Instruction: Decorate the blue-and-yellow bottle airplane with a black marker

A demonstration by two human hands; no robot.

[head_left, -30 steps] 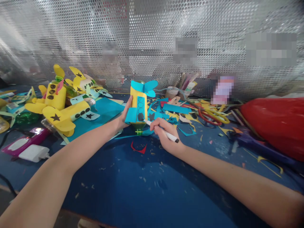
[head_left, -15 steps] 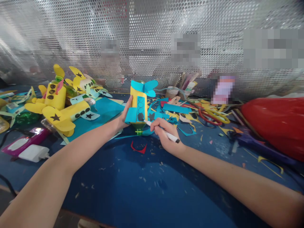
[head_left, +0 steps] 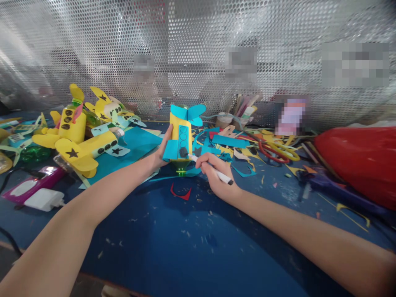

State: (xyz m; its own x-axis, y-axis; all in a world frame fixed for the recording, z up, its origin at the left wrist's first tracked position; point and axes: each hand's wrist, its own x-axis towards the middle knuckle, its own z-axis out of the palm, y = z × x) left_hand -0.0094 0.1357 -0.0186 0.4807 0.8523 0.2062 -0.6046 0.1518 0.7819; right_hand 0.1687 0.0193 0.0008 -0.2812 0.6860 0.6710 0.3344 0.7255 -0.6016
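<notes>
Standing upright, neck down, plane (head_left: 181, 138) touches flat left hand (head_left: 160, 153) fingers; right hand (head_left: 216, 177) fingers pinch marker (head_left: 224, 178)

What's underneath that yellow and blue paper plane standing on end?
A green bottle neck pokes out below the paper plane, down at the blue table among teal paper scraps. The rest of the bottle is hidden by the yellow wrap.

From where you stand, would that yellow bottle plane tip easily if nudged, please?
Probably: the bottle plane stands on its narrow green cap end, steadied by the left hand. Its blue paper wings look floppy; it seems light.
</notes>
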